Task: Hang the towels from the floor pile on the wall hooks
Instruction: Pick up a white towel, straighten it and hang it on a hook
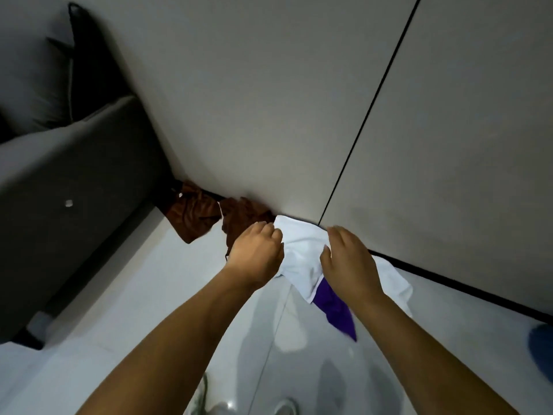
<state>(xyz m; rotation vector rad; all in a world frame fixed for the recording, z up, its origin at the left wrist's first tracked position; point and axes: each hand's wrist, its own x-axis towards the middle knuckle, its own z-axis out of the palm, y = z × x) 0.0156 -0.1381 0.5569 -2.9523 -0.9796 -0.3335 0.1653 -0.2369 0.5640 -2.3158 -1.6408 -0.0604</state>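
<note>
Below, a pale glossy tiled floor is seen from the head view, with soft reflections in it and a thin joint line running toward the wall. A plain grey wall is met by the floor along a dark skirting strip, and the wall is divided by one narrow dark seam. To the left, a dark grey sofa is set close to the wall, and a dark cushion is propped on it against the wall.

At the foot of the wall, just beside the sofa's end, two crumpled brown towels are left lying on the floor. Touching them on the right, a white towel with a purple part is held low by the skirting. Its upper edge is gripped by the left hand, whose fingers are curled into the cloth. It is also touched by the right hand, fingers bent over the fabric; whether a fold is pinched there cannot be told. Part of the towel is hidden by both forearms. A blue object is cut off at the right edge, and light shoes are seen at the bottom.
</note>
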